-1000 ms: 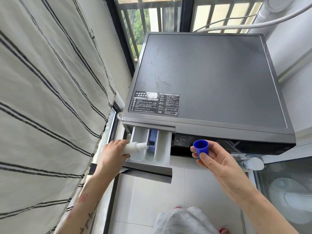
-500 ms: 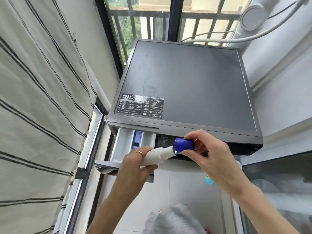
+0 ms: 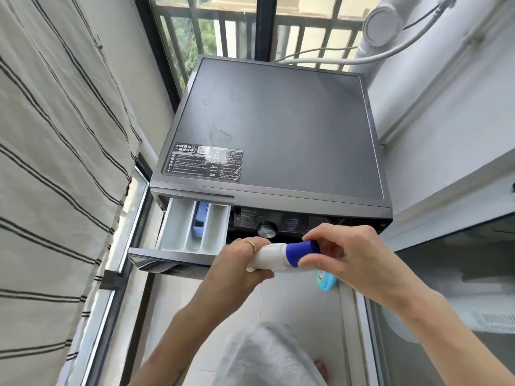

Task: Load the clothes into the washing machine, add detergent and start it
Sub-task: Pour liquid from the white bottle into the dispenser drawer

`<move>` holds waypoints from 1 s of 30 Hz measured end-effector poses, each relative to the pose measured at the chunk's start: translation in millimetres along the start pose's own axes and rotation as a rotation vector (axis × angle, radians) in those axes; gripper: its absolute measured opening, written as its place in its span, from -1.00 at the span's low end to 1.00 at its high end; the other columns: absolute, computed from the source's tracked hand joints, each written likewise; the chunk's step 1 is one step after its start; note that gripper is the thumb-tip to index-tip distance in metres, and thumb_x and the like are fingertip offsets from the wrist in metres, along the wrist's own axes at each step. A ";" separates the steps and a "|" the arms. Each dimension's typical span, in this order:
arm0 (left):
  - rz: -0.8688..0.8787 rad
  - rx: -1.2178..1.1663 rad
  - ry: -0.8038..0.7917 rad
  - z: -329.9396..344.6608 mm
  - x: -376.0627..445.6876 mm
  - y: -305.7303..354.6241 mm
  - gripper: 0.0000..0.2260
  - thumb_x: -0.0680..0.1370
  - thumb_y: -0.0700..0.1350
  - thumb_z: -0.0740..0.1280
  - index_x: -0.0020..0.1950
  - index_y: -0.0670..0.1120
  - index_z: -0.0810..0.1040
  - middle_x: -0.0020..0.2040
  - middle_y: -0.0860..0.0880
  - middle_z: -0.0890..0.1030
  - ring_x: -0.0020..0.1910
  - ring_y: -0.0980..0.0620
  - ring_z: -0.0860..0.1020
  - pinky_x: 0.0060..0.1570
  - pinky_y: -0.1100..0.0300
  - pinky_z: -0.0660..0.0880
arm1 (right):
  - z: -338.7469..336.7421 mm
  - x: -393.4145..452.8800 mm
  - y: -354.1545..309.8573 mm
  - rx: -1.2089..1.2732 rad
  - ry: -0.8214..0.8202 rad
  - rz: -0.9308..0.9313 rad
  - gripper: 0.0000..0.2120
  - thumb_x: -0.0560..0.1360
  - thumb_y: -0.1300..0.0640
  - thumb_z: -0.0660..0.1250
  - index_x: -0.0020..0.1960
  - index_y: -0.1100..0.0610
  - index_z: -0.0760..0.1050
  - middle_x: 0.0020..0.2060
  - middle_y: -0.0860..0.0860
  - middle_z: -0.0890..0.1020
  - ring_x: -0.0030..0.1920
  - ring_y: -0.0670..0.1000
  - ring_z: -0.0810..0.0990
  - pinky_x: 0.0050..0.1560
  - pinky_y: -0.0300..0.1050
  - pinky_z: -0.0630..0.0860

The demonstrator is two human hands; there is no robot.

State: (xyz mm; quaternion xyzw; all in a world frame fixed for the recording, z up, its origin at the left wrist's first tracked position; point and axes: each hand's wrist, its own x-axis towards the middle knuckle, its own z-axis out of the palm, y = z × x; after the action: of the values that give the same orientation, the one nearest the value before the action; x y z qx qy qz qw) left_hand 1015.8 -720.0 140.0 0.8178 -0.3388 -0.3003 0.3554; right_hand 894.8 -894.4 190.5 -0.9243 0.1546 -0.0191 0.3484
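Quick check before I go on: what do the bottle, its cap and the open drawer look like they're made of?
Bottle: opaque white plastic, smooth with a soft sheen. Cap: blue plastic, matte, evenly coloured. Drawer: pale grey moulded plastic compartments with rounded corners; its front panel looks like brushed metal or metallic-coated plastic, cannot tell which.

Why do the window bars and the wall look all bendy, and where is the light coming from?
Head view: the wide-angle lens bows the window bars and the striped curtain outward; daylight enters through that window, leaving a soft sheen on the washing machine top; the hands' edges look slightly blurred.
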 end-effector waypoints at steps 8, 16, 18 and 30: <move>0.002 0.030 -0.006 19.0 -9.5 3.7 -0.67 0.37 -0.11 0.46 0.08 0.15 0.52 -0.04 0.12 0.59 -0.04 0.10 0.50 -0.05 0.24 0.47 | -3.1 -23.7 9.8 0.021 -0.105 -0.034 -0.69 0.40 0.05 0.43 0.08 -0.13 0.42 -0.10 -0.21 0.56 -0.15 -0.05 0.56 -0.14 -0.20 0.56; 0.018 0.062 -0.018 28.5 -13.0 5.6 -0.68 0.38 -0.10 0.45 0.09 0.12 0.52 -0.01 0.09 0.61 0.00 0.06 0.50 0.04 0.14 0.47 | -3.2 -35.8 15.7 0.027 -0.118 0.001 -0.61 0.38 0.01 0.45 0.13 -0.15 0.39 -0.05 -0.21 0.53 -0.13 -0.08 0.58 -0.12 -0.20 0.58; 0.017 0.066 -0.025 30.8 -14.0 4.8 -0.66 0.38 -0.10 0.46 0.10 0.12 0.52 0.01 0.08 0.61 0.01 0.04 0.50 0.05 0.14 0.47 | 0.1 -38.6 15.9 0.011 -0.104 -0.009 -0.81 0.44 0.01 0.39 0.00 -0.12 0.43 -0.18 -0.16 0.57 -0.20 -0.06 0.58 -0.17 -0.12 0.58; 0.018 0.045 -0.086 41.6 -15.8 1.3 -0.68 0.38 -0.10 0.46 0.09 0.12 0.51 -0.02 0.06 0.60 -0.03 0.04 0.50 -0.02 0.17 0.47 | 7.2 -49.9 23.1 -0.086 0.047 0.108 -0.65 0.46 -0.30 0.13 -0.16 -0.04 0.46 -0.38 -0.09 0.56 -0.36 -0.06 0.52 -0.32 -0.17 0.47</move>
State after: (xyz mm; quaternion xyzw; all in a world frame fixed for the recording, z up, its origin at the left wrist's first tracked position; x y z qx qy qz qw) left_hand 975.6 -724.3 121.4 0.8088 -0.3677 -0.3245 0.3247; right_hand 842.0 -891.3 173.7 -0.9282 0.2128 -0.0151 0.3049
